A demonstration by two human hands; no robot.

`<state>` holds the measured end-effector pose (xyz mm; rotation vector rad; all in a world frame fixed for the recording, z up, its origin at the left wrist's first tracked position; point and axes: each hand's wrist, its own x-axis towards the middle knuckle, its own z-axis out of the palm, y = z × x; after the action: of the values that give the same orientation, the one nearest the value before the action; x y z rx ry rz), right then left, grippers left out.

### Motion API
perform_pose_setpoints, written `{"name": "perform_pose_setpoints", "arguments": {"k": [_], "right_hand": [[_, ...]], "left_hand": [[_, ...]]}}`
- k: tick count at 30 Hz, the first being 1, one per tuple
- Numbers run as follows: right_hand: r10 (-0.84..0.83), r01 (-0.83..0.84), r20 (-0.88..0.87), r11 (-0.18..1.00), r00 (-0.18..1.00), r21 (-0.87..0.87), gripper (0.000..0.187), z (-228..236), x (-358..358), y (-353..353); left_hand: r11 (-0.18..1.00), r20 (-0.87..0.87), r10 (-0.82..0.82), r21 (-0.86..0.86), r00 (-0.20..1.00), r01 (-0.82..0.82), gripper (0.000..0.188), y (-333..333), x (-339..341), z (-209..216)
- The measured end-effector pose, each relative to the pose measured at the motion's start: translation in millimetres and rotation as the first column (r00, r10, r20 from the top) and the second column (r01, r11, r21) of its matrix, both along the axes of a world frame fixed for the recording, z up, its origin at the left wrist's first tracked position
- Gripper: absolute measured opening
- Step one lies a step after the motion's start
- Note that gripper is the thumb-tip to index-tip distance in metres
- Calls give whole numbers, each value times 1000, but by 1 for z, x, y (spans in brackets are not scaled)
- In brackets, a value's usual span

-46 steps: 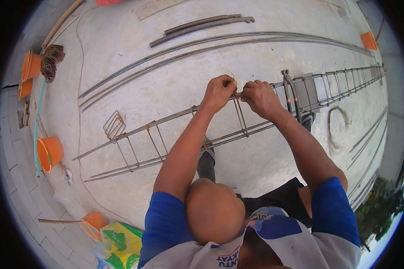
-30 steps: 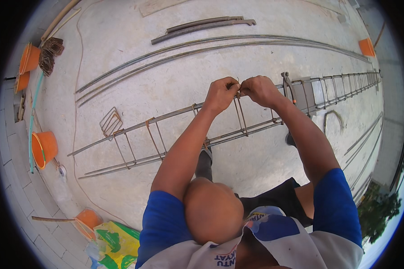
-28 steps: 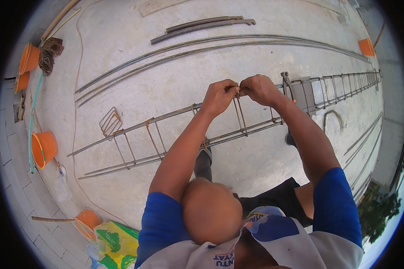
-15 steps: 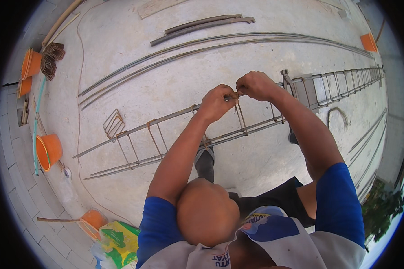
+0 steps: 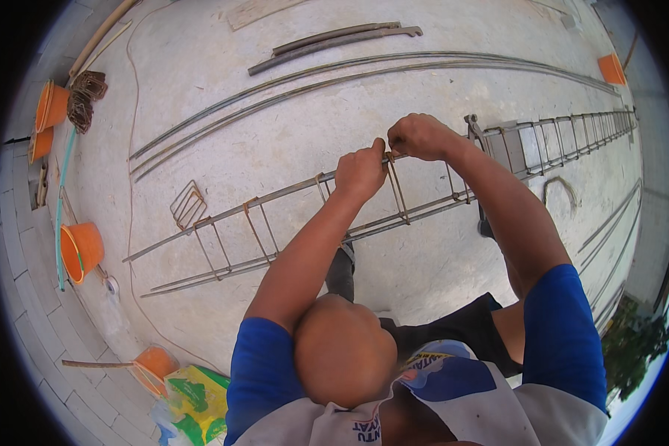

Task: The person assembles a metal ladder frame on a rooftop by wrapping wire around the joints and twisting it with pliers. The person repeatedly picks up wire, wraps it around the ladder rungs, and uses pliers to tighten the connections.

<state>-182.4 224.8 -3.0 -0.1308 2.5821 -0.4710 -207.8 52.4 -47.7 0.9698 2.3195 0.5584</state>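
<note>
A long rebar cage (image 5: 286, 190) runs slantwise across the floor, its steel bars joined by square stirrups. My left hand (image 5: 361, 174) is closed at the cage's far bar, thumb raised, just left of a rusty stirrup (image 5: 398, 192). Right beside it, my right hand (image 5: 422, 138) is bent into a pinch above the same bar, near the stirrup's corner. Whatever its fingertips hold is hidden or too thin to make out. A pair of pincers (image 5: 476, 132) rests on the cage to the right of my right hand.
Loose long bars (image 5: 334, 73) and two dark metal pieces (image 5: 334, 48) lie beyond the cage. Single stirrups (image 5: 189, 204) sit at left. Orange buckets (image 5: 82, 251) stand along the block wall (image 5: 33, 297). A wire coil (image 5: 560, 192) and more bars (image 5: 609, 227) lie right.
My left hand has rolled so its thumb points up, its fingers no longer spread toward the stirrup. My right hand has risen slightly. The cage has barely shifted.
</note>
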Motion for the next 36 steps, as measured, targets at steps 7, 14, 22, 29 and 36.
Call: {"name": "perform_pose_setpoints", "arguments": {"k": [7,14,22,29,36], "right_hand": [[-13,13,-12,999,1000,52,13,0,2,-2],[-56,57,-12,998,998,39,19,0,7,-3],[-169,172,-70,984,983,48,29,10,9,-2],[-237,242,-72,967,969,73,26,22,12,-12],[-422,457,177,827,889,-328,23,9,25,-4]], "left_hand": [[994,46,108,1,993,-108,27,3,4,3],[942,475,270,50,838,-332,42,-3,-13,15],[875,536,298,179,790,-451,34,-10,-11,14],[800,563,261,329,785,-502,29,-10,4,32],[737,598,224,413,769,-535,27,-14,4,15]]}}
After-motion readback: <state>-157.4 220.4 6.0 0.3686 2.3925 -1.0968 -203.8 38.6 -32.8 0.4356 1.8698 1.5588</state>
